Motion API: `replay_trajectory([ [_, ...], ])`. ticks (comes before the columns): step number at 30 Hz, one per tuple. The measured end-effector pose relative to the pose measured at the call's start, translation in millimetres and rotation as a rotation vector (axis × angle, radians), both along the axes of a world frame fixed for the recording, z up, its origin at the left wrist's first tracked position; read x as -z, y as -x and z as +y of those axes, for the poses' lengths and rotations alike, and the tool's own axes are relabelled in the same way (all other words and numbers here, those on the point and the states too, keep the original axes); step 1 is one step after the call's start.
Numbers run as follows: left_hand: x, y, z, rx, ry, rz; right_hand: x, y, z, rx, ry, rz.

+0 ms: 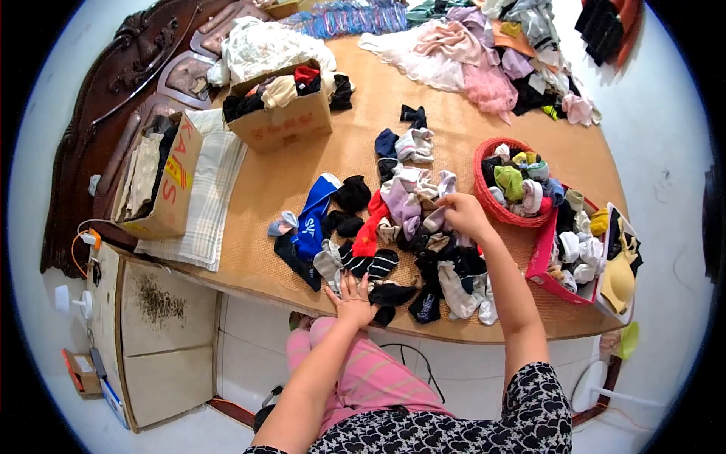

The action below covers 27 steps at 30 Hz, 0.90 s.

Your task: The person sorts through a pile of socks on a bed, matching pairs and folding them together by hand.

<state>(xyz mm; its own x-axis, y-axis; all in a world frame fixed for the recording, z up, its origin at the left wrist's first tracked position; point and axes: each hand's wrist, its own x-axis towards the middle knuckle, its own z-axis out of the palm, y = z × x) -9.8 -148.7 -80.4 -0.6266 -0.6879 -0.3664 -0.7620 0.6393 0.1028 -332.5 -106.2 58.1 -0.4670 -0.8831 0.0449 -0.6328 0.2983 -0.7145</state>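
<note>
A pile of loose socks spreads over the woven mat in front of me. My left hand (352,304) lies on the near edge of the pile with its fingers spread, touching a black sock with white stripes (370,262) and a plain black sock (393,293). My right hand (465,215) reaches into the pile's right side, its fingers closed on a pale lavender sock (436,220). Left of it lie a lavender sock (404,204), a red sock (370,227) and a blue sock with white lettering (313,219). White-grey socks (455,291) lie nearer me.
A red basket (479,178) and a pink box (538,261), both full of socks, stand at right. Two cardboard boxes (283,130) (175,198) of clothing stand at left, by a carved headboard (91,113). A clothes heap (484,57) covers the far side of the mat (363,76).
</note>
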Motion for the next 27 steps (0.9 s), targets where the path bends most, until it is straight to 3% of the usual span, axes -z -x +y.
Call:
replay_trajectory([
  [1,-1,1,-1,-0.002,-0.007,-0.009,4,-5,-11,0.051,0.013,-0.115],
  [3,-1,2,-3,-0.013,-0.037,-0.054,-1,-25,-40,0.209,-0.110,-0.032],
  [5,-1,1,-4,-0.001,-0.066,-0.016,25,-36,-62,0.145,-0.099,0.300],
  [7,0,0,-4,-0.009,-0.056,-0.003,31,-62,-72,0.083,-0.460,0.441],
  [11,-4,0,-5,-0.008,-0.058,0.007,68,-60,-75,0.055,-0.655,0.478],
  [14,-9,4,-4,-0.020,-0.076,-0.086,27,-61,-52,0.149,-0.280,0.414],
  [15,-8,3,-4,-0.013,-0.066,-0.092,10,-66,-40,0.183,-0.030,0.418],
  [17,-5,1,-3,-0.016,-0.053,-0.043,-24,-76,-22,0.184,0.234,0.338],
  [20,-15,-3,-5,0.001,-0.086,-0.007,-53,-100,7,0.148,0.396,0.064],
  [21,-16,-6,-5,0.011,-0.103,0.012,-54,-107,19,0.140,0.381,0.068],
  [23,-43,-16,3,-0.033,-0.163,0.159,-56,-124,41,0.067,0.259,-0.429],
  [25,-66,-29,24,-0.140,-0.094,0.318,-47,-145,58,0.036,0.267,-0.665],
  [27,-77,-48,43,-0.131,-0.069,0.667,-42,-171,74,-0.006,0.211,-0.826],
])
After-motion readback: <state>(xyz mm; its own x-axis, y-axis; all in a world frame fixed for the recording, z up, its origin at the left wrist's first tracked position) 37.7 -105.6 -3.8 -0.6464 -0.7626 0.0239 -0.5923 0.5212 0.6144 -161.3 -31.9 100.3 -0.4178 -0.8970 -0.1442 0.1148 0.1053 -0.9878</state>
